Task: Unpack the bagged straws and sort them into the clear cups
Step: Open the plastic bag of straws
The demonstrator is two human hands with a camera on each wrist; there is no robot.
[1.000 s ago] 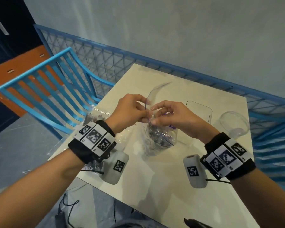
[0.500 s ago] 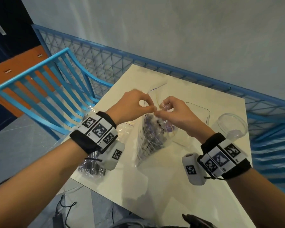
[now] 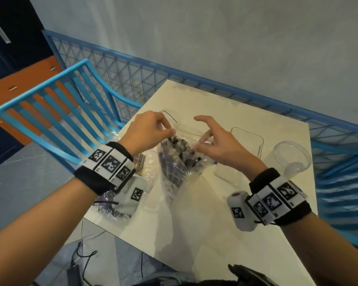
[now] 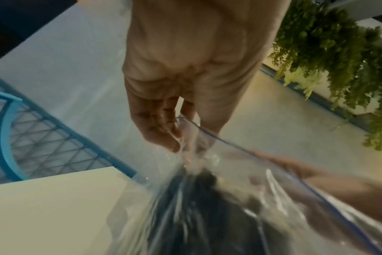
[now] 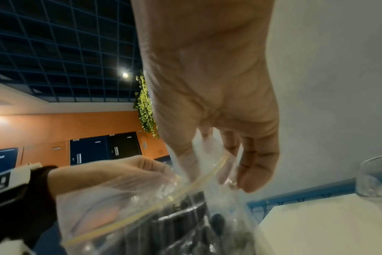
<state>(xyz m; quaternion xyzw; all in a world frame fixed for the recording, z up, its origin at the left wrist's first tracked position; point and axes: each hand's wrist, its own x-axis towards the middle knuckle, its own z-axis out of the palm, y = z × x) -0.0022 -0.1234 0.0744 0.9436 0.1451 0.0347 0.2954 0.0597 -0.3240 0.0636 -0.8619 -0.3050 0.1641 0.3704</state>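
Note:
A clear zip bag [image 3: 174,168] full of dark straws [image 3: 181,147] stands upright over the middle of the cream table [image 3: 194,234]. My left hand [image 3: 170,131] pinches the left lip of the bag's mouth; my right hand [image 3: 203,139] pinches the right lip, index finger stretched out above. The mouth gapes open between them. In the left wrist view the left fingers [image 4: 170,138] nip the blue-edged rim of the bag [image 4: 207,215]. In the right wrist view the right fingers [image 5: 190,165] hold the bag [image 5: 164,215]. A square clear cup [image 3: 250,141] and a round clear cup [image 3: 291,157] stand to the right.
Two more bags of straws lie at the table's left edge, one gold [image 3: 140,164], one purple [image 3: 110,205]. A blue slatted chair [image 3: 56,118] stands on the left, and a blue mesh railing [image 3: 215,83] runs behind the table. Cables [image 3: 81,256] trail on the floor below.
The hands have drawn apart and pulled the bag's mouth open. The bag has been lifted upright, so the straw ends now show at the top.

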